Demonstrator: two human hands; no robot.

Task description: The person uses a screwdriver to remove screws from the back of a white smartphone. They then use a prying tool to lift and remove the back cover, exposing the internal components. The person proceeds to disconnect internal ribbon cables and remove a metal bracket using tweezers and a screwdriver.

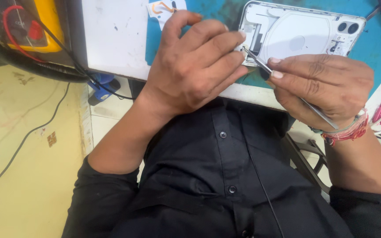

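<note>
Wearing a black buttoned shirt (225,176), the person leaned over the counter's (115,39) white, scuffed front edge. Their right hand (327,88), with red thread bands (349,130) at the wrist, pinched slim metal tweezers (287,86) in a clenched grip, the tip touching the near left edge of the opened phone (300,31). Their left hand (195,66) pressed curled fingers on that same edge. White, smooth and round-cornered, the phone lay on a teal mat (371,48). Farther left sat a yellow meter (31,24) with red leads; pale floor (27,145) lay open below.
</note>
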